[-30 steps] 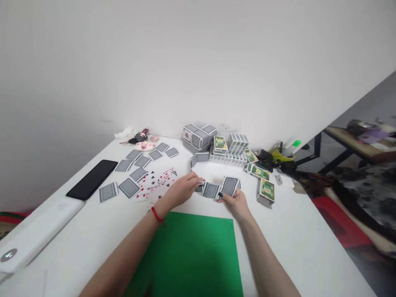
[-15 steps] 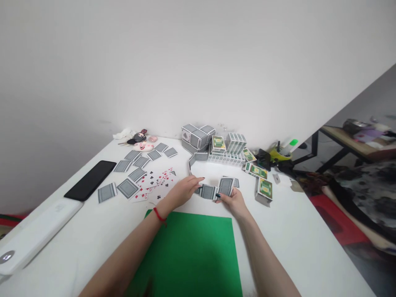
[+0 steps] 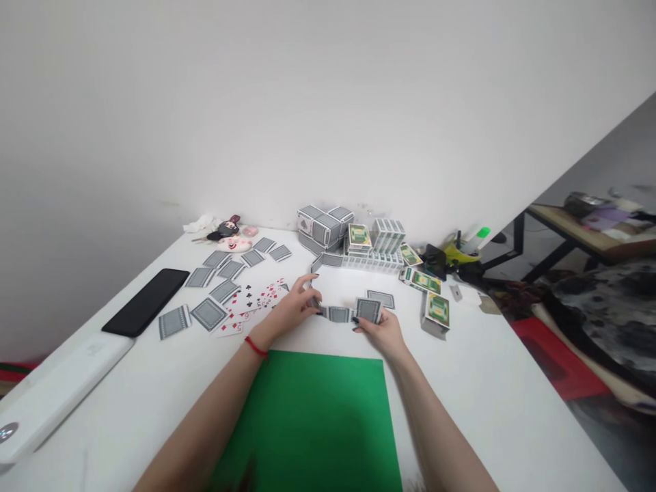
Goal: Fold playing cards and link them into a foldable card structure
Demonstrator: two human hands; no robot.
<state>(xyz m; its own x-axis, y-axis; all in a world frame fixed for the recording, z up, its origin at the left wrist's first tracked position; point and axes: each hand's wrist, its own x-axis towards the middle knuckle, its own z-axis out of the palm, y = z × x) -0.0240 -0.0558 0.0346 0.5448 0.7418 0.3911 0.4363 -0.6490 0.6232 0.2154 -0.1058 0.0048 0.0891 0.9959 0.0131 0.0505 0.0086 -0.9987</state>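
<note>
Cards (image 3: pixel 369 309) held; left hand (image 3: pixel 293 306) farther left (slightly).

In the right hand (image 3: pixel 382 333), at least one card (image 3: pixel 367 310). Left of the left hand (image 3: pixel 294 305): one phone (image 3: pixel 146 301), one white device (image 3: pixel 72 396) — plus at least nine face-down cards (image 3: pixel 209 313). Right of the grip, three green-and-yellow packs (image 3: pixel 438 310) — and nearer than it, one green sheet (image 3: pixel 328 410).

A black spade sign stands on the white card face (image 3: pixel 305 225) in the grey-and-white block of folded paper cards (image 3: pixel 324 229). Black clubs mark one loose white paper playing card (image 3: pixel 249 298); another white diamond card (image 3: pixel 231 330) shows a red "5". Lettering on the green-and-yellow cardboard box (image 3: pixel 437 310) is illegible.
</note>
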